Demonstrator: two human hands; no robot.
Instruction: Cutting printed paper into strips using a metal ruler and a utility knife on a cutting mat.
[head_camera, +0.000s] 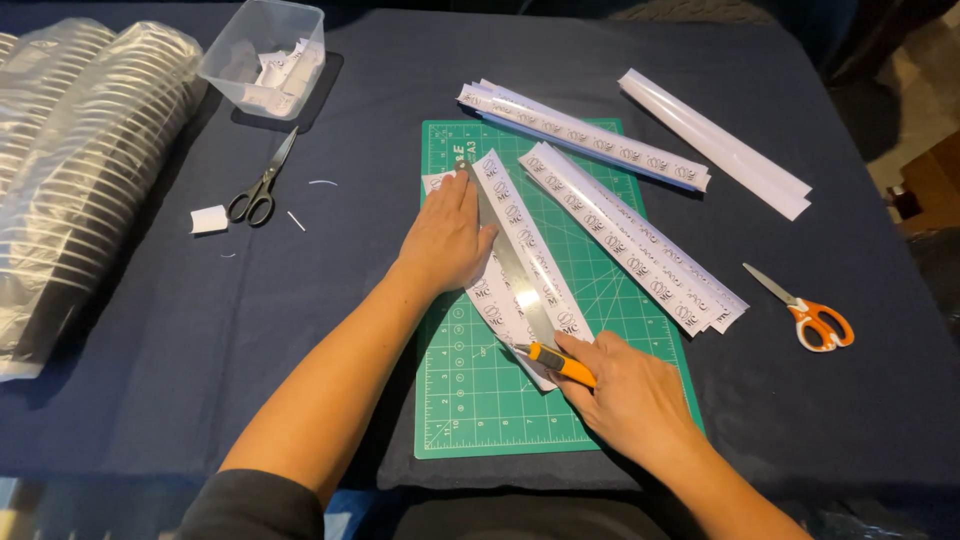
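L hand (445, 240) flat, fingers spread on steel ruler (510, 265); R hand (625, 385) fist-gripped on orange knife (560, 363) at mat (470, 400) lower edge

Bare forearms; dark grey sleeve pushed up left arm; no rings, no watch.

The left hand (447, 240) covers the upper part of the metal ruler (512, 272) and the printed paper strip (520, 250) beneath it. The right hand (625, 390) hides most of the orange utility knife (560, 363). A stack of bagged plastic cups (70, 170) is cut off at the left edge. Print on the strips is too small to read.
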